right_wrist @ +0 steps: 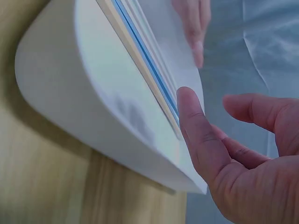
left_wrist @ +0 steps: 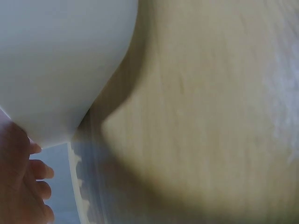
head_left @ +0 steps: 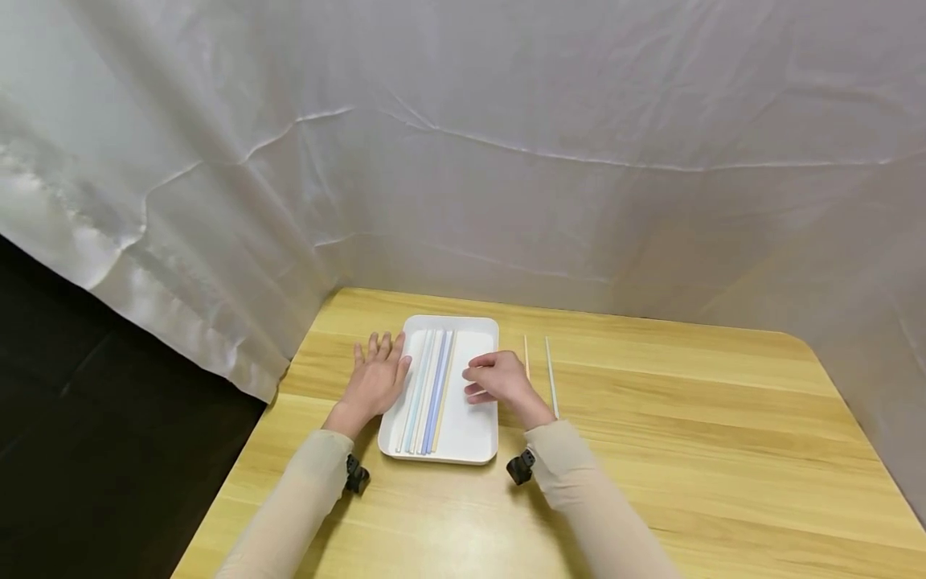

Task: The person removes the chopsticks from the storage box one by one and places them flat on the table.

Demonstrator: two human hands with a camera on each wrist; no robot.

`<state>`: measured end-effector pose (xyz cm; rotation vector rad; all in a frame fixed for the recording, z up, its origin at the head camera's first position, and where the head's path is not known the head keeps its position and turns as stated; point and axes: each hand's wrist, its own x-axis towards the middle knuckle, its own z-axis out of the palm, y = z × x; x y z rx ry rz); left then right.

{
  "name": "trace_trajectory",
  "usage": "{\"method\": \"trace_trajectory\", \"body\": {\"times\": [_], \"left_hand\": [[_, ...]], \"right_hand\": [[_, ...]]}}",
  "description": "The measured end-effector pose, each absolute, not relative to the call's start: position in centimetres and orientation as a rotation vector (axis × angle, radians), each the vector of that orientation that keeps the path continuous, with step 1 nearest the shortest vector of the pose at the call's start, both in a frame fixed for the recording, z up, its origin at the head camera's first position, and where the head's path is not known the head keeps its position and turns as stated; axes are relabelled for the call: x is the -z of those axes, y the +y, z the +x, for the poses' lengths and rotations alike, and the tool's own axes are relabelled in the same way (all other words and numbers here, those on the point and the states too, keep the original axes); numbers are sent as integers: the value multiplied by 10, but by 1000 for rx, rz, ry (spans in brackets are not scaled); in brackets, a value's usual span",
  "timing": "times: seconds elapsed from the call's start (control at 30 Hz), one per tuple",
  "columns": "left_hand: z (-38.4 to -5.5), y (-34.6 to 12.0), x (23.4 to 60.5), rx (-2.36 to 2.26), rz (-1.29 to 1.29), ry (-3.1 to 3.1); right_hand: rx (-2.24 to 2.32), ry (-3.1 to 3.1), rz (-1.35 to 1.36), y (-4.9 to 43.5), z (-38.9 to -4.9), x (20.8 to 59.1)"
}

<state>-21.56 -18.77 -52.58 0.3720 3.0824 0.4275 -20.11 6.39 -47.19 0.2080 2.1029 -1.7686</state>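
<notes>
"How do the hands stand on my remote feed?"

"I see the left hand (head_left: 376,384) extended, fingers spread, beside the left rim of the white tray (head_left: 470,438). The right hand (head_left: 499,378) reaches over the right rim, fingers loosely bent and holding nothing; thumb and forefinger are apart."

"And the sticks?"

"Parallel sticks (head_left: 436,394) lie lengthwise in the tray, towards its left half; I note a strip of tray floor between them and the right wall. Outside that wall, a beige stick (head_left: 526,354) and a pale stick (head_left: 552,378) lie apart, partly hidden by the right arm."

"Room to move?"

"Broad to the right; the left edge of the desk (head_left: 687,442) is much nearer. A curtain (head_left: 506,225) borders the far edge."
</notes>
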Motion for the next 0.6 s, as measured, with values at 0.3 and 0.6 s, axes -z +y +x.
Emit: {"method": "trace_trajectory", "body": {"times": [0.3,0.6], "left_hand": [[-216,-186,526,-414,372,3100],[-216,-187,528,-433,365,3113]], "right_hand": [[1733,2115,202,45,-199,486],[1707,2155,218,34,-196,501]]}}
